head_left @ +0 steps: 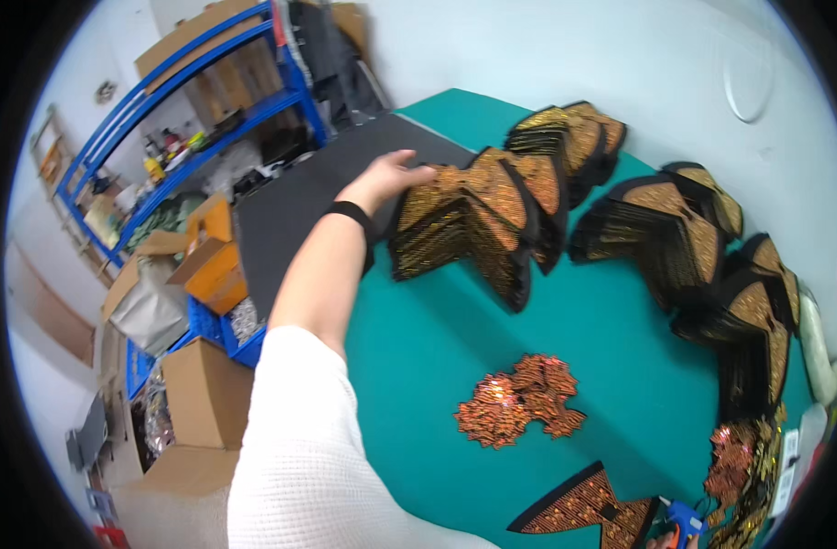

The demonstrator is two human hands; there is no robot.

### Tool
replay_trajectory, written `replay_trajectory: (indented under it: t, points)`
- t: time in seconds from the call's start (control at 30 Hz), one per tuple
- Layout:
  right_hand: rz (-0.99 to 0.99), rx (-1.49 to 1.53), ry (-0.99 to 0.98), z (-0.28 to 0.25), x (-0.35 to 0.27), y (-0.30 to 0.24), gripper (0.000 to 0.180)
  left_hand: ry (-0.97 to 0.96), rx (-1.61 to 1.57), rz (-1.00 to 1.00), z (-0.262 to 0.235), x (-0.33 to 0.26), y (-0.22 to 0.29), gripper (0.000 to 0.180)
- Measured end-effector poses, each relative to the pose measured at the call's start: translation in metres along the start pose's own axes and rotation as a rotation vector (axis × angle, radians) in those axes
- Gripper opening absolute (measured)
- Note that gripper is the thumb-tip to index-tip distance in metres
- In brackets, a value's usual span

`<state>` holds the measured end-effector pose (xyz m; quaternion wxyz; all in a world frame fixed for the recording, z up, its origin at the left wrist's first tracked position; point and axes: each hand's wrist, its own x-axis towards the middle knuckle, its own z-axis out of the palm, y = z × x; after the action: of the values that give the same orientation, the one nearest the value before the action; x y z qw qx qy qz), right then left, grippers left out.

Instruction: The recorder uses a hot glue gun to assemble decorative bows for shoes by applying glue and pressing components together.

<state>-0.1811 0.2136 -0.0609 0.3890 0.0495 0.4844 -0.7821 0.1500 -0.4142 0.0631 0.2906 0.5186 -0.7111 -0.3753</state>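
Two hands are shown. At the lower edge, the right hand is mostly cut off by the frame; its visible fingers are closed around a blue and orange glue gun. The nozzle is pointed toward a single sequined patch, orange-brown with a black border, laid flat on the green table just beside the gun. Whether nozzle and patch are touching cannot be told. To the right, along the table's edge, a heap of red and gold sequin pieces is gathered.

Beyond the patch, a small pile of coppery sequin shapes has been set down, well apart from the stacks. Farther off, the left arm is stretched out, with a white sleeve and a black wristband worn on it. The left hand is held loosely spread, with nothing seen in its grasp, at the near left corner of a stack of black-edged patches; contact cannot be confirmed. More stacks are ranged to the right and behind. A dark sheet is spread on the left, and farthest back a blue shelf is loaded with odds and ends.
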Motion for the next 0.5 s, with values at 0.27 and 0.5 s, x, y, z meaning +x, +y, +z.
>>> replay_trajectory:
  t: [0.27,0.5]
  points:
    - [0.262,-0.088,-0.284,0.073,0.097,0.058,0.048,0.031,0.858,0.449,0.036,-0.056,0.051,0.109]
    - [0.307,-0.087,-0.379,0.098,0.118,0.076,0.046,-0.144,1.283,1.137,0.103,-0.082,0.096,0.081]
